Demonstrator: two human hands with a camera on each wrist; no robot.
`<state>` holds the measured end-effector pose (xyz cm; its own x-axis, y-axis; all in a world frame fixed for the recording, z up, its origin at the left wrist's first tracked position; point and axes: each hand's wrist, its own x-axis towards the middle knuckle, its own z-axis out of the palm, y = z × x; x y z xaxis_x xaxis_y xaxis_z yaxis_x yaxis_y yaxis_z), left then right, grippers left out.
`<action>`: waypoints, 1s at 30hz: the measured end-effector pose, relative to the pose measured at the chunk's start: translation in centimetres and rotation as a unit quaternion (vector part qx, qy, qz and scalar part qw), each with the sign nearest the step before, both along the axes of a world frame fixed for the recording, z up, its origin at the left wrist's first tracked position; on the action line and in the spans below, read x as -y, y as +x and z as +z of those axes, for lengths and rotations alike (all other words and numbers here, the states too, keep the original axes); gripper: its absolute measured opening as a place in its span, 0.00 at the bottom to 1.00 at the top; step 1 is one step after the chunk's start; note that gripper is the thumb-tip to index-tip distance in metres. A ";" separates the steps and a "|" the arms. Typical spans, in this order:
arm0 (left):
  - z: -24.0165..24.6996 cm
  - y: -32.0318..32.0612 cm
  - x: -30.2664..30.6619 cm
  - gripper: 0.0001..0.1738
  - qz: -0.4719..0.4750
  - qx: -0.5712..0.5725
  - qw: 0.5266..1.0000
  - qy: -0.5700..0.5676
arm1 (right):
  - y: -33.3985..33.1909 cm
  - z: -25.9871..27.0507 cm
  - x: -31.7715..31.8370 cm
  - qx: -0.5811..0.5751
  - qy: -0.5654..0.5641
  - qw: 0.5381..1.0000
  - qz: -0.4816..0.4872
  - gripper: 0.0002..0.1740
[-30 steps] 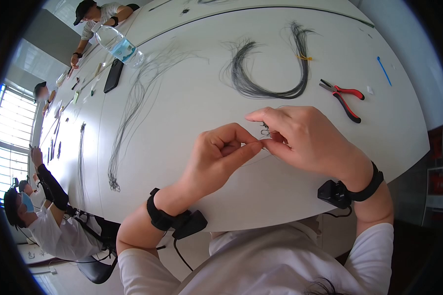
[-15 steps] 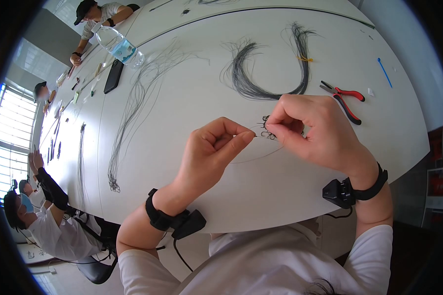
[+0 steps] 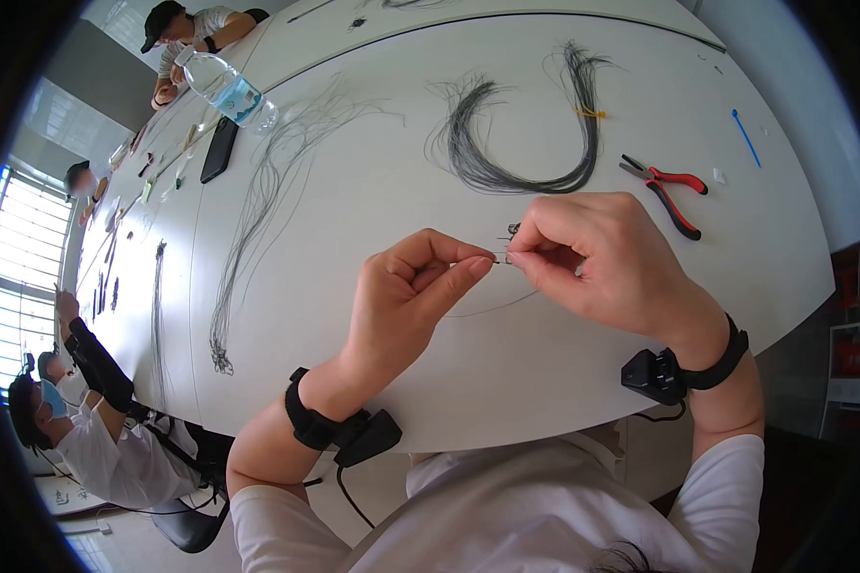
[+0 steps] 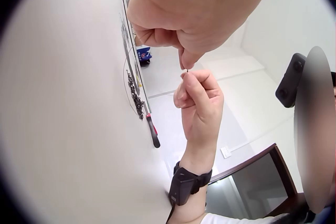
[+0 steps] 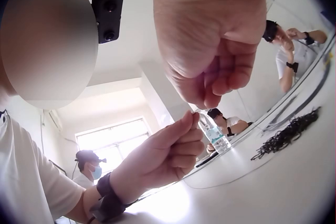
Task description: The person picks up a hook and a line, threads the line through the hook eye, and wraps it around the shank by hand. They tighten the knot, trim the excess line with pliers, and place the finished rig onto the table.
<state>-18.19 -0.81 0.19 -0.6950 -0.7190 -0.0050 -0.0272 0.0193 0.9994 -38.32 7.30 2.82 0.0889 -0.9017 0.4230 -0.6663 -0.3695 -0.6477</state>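
Thumb and forefinger of the left hand (image 3: 406,296) pinch a tiny dark piece, its tip showing at the fingertips. Close on its right, the right hand (image 3: 607,263) has thumb and forefinger pressed together; a small dark bit shows between both hands in the left wrist view. What the right fingertips hold is too small to tell. A pile of small dark hooks (image 5: 286,134) lies on the table beneath the hands, mostly hidden by the right hand in the head view. A thin line (image 3: 497,310) curves below the fingertips.
Beyond the hands lies a curved bundle of dark strands (image 3: 535,181) with a yellow tie. Red-handled pliers (image 3: 674,191) and a blue stick (image 3: 746,139) are at right. Loose strands (image 3: 248,229), a phone (image 3: 221,148) and a bottle (image 3: 239,95) are at left. Other people sit along the table.
From apart over the hooks, the right hand has come left to the left fingertips. A second ago the hands were touching. The left hand has hardly moved since half a second ago.
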 end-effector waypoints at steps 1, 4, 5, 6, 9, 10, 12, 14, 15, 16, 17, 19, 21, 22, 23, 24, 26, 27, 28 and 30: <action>-0.1 0.1 0.0 0.08 -0.001 0.002 1.000 -0.001 | 0.0 -0.1 0.0 -0.002 0.000 1.000 0.001 0.07; 0.1 0.0 -0.1 0.08 0.001 -0.004 1.000 0.002 | -0.1 0.0 0.0 -0.010 -0.003 1.000 0.004 0.07; 0.1 -0.1 -0.1 0.08 0.005 -0.013 1.000 0.005 | -0.1 0.0 0.0 -0.017 -0.005 1.000 0.005 0.07; 0.1 -0.1 -0.1 0.08 0.005 -0.013 1.000 0.005 | -0.1 0.1 0.0 -0.017 -0.005 1.000 0.005 0.07; 0.2 0.0 -0.1 0.08 0.001 -0.013 1.000 0.010 | -0.1 0.2 -0.1 -0.017 0.003 1.000 0.008 0.07; 0.2 0.0 0.0 0.08 0.001 -0.006 1.000 0.006 | -0.2 0.3 -0.1 -0.019 0.008 1.000 0.009 0.07; 0.2 0.0 -0.1 0.08 0.001 0.002 1.000 0.001 | -0.2 0.3 -0.2 -0.021 0.012 1.000 0.009 0.07; 0.2 -0.2 -0.2 0.08 0.016 -0.003 1.000 0.013 | -0.1 0.3 -0.2 -0.021 0.014 1.000 0.008 0.07; 0.1 -0.2 -0.1 0.08 0.016 -0.003 1.000 0.013 | -0.1 0.3 -0.2 -0.021 0.014 1.000 0.008 0.07; 0.1 0.0 0.0 0.08 0.011 0.014 1.000 0.004 | -0.1 0.3 -0.2 -0.020 0.016 1.000 0.010 0.07; 0.0 0.0 0.1 0.08 0.007 0.031 0.999 -0.005 | -0.1 0.3 -0.2 -0.019 0.018 1.000 0.012 0.07; -0.1 -0.1 0.0 0.08 0.010 0.026 1.000 -0.004 | -0.1 0.3 -0.2 -0.016 0.020 1.000 0.014 0.07; -0.1 -0.1 0.0 0.08 0.013 0.021 1.000 -0.003 | -0.2 0.3 -0.2 -0.014 0.021 1.000 0.015 0.07; -0.1 -0.1 0.0 0.08 0.014 0.022 1.000 -0.004 | -0.2 0.3 -0.2 -0.009 0.020 1.000 0.007 0.07; -0.1 -0.1 0.0 0.08 0.014 0.024 1.000 -0.005 | -0.3 0.3 -0.2 -0.004 0.019 1.000 -0.001 0.07; -0.1 -0.1 -0.1 0.08 0.015 0.024 1.000 -0.005 | -0.3 0.3 -0.2 -0.004 0.019 1.000 -0.001 0.07; 0.0 -0.3 -0.1 0.08 0.023 0.018 1.000 -0.002 | -0.3 0.2 -0.2 0.028 0.012 0.999 -0.030 0.07; 0.0 -0.3 -0.1 0.08 0.023 0.018 1.000 -0.002 | -0.3 0.2 -0.2 0.028 0.012 0.999 -0.030 0.07; -0.1 -0.3 -0.1 0.09 0.021 0.014 1.000 0.001 | -0.4 0.3 -0.1 0.027 0.008 0.999 -0.018 0.07; -0.1 -0.2 -0.1 0.09 0.018 0.011 1.000 0.004 | -0.3 0.3 -0.1 0.027 0.004 1.000 -0.007 0.07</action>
<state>-18.38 -0.75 0.08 -0.6686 -0.7432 -0.0251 -0.0489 0.0103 0.9988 -38.65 7.42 3.15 0.0538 -0.9062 0.4193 -0.6359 -0.3548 -0.6854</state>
